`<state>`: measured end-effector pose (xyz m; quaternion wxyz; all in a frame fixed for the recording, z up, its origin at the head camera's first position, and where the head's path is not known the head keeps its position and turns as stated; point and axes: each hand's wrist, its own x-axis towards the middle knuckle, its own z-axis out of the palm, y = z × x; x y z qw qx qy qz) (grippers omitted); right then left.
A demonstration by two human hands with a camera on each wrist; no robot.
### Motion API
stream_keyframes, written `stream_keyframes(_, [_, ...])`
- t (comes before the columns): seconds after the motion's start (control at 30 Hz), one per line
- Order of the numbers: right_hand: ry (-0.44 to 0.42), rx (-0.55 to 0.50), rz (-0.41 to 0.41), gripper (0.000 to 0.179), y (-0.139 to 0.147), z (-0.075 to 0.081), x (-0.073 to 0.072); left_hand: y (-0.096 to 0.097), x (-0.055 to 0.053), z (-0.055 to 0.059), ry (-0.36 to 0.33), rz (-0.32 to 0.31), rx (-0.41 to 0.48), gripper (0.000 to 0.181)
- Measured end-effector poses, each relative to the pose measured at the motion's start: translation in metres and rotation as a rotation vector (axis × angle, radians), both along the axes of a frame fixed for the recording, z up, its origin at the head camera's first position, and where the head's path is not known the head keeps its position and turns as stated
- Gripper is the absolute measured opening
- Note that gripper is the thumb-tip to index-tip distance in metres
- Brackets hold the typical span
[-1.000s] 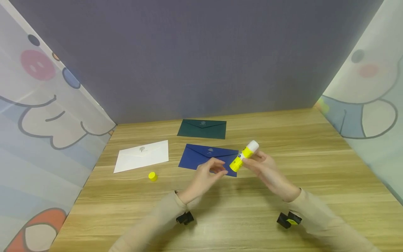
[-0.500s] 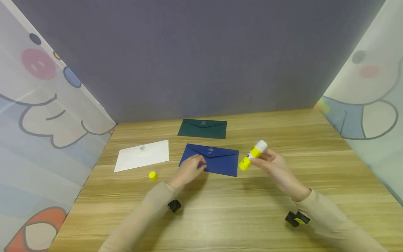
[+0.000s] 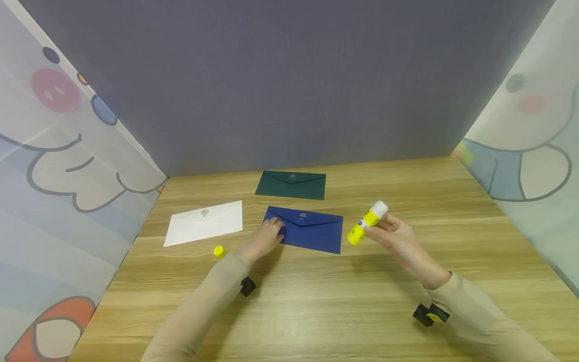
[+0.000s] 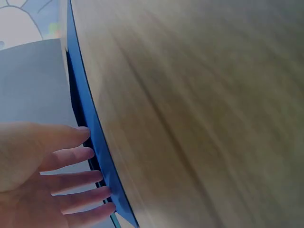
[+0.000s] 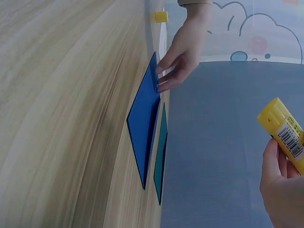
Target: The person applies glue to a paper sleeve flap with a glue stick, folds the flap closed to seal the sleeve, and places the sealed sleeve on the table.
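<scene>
A blue envelope with a pointed flap lies on the wooden table. My left hand rests on its left end; in the left wrist view the fingers of that hand reach out fairly straight, tips at the envelope. To the right of the envelope, my right hand holds a yellow glue stick in the air, tilted, its white end up. The right wrist view shows a barcode on the glue stick. A small yellow cap sits beside my left sleeve, partly covered by it.
Behind the blue envelope lies a dark green envelope. A white envelope with a tree print is at the left. A grey panel stands along the table's back edge, with cartoon-printed walls on both sides.
My left hand has moved left, from near the blue envelope's front right part to its left end. My right hand has shifted slightly right with the glue stick.
</scene>
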<state>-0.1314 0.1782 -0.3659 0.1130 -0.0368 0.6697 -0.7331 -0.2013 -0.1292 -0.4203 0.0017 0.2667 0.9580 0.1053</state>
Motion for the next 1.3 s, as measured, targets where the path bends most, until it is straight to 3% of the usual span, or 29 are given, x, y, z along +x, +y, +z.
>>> stream_keyframes(0.2, [0.0,0.025,-0.023,0.06,0.002,0.001,0.0,-0.002,-0.002,-0.004,-0.055,0.018,-0.053,0.037])
stream_keyframes(0.4, [0.003,0.137,-0.053,0.061,0.006,0.0,-0.001,-0.003,0.001,-0.006,-0.073,0.011,-0.082,0.04])
stream_keyframes(0.63, [0.008,0.183,-0.059,0.066,0.008,-0.001,-0.002,0.0,0.011,-0.004,-0.008,-0.04,-0.125,0.04])
stream_keyframes(0.9, [0.048,0.236,-0.103,0.064,0.01,-0.005,-0.006,0.009,0.025,-0.001,-0.006,-0.073,-0.176,0.041])
stream_keyframes(1.13, [0.071,0.265,-0.117,0.062,0.012,-0.007,-0.006,0.019,0.038,-0.003,0.056,-0.109,-0.203,0.039])
stream_keyframes(1.3, [0.093,0.25,-0.142,0.056,0.021,-0.028,-0.016,0.027,0.049,-0.003,0.089,-0.136,-0.238,0.039])
